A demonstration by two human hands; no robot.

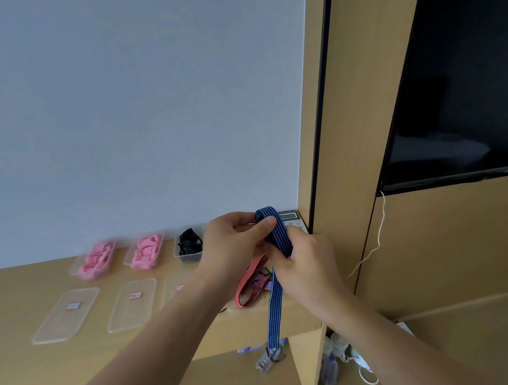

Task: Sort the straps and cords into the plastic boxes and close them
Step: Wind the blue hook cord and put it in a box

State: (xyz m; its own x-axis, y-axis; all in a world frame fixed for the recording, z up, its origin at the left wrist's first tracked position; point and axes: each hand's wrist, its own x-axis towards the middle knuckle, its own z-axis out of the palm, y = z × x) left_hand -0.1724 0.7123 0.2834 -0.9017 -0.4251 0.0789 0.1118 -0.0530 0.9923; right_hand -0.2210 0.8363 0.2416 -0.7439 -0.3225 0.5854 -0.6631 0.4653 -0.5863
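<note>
Both hands, left hand (232,245) and right hand (302,263), pinch the folded blue strap (274,231).

A light wooden shelf (18,361) holds three open plastic boxes (93,262) at the back — two full of pink straps, one of black ones. Three clear lids (66,315) lie flat in front. A red striped strap (250,283) lies near the right end.

Lids (67,315) lie before boxes (94,261) on shelf (19,371)
</note>
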